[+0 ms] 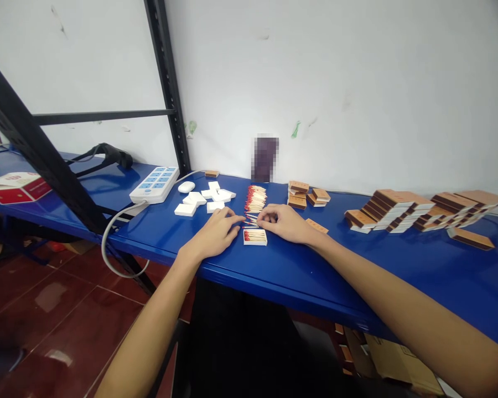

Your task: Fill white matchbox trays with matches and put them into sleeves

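A small white matchbox tray point(255, 242) lies in front of me near the table edge, with red-headed matches inside it. Just behind it, a few loose matches point(252, 221) lie between my hands. My left hand point(218, 231) rests on the table to the left, its fingers apart and reaching to the red heads. From the other side, my right hand point(285, 222) pinches the pale stick ends between thumb and index finger. A larger pile of matches point(256, 199) spreads out farther back.
White empty trays point(186, 209) lie on the left near a power strip point(155, 185) and a white oval object point(186, 187). Brown matchbox sleeves point(297, 194) sit behind my right hand. Stacked matchboxes point(385, 207) fill the right. A black metal post point(168, 83) rises at left.
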Action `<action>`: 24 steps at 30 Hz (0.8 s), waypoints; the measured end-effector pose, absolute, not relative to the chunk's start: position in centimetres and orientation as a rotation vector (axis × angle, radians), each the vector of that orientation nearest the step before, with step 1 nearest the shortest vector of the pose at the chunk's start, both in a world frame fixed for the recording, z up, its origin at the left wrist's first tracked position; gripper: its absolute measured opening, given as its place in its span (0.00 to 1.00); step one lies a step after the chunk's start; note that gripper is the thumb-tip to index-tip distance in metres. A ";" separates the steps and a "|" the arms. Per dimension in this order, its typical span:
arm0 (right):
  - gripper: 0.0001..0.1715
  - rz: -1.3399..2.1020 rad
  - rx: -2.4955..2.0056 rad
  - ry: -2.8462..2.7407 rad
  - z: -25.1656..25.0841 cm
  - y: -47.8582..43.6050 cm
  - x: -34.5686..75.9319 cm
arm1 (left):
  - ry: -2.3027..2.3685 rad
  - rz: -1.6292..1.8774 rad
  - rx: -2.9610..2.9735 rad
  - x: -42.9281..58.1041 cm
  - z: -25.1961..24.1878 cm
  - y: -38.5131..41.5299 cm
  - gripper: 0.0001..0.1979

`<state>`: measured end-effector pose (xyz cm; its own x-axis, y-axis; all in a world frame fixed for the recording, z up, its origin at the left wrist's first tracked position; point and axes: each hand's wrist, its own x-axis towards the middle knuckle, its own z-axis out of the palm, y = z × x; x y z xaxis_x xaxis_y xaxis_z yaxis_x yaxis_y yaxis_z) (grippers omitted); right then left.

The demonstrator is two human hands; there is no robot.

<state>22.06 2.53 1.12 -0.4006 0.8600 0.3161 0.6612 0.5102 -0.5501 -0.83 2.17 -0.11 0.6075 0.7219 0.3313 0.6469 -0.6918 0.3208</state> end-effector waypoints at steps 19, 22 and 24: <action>0.09 0.479 -1.300 -2.170 0.9 2.8 22.2 | 1.111 0.666 2.646 -0.8 0.0 2.3 0.19; 0.10 0.488 -1.292 -2.176 1.1 2.6 22.1 | 1.099 0.670 2.654 -0.9 -0.2 2.4 0.19; 0.11 0.489 -1.280 -2.185 1.2 2.5 22.0 | 1.095 0.659 2.663 -0.9 -0.2 2.3 0.19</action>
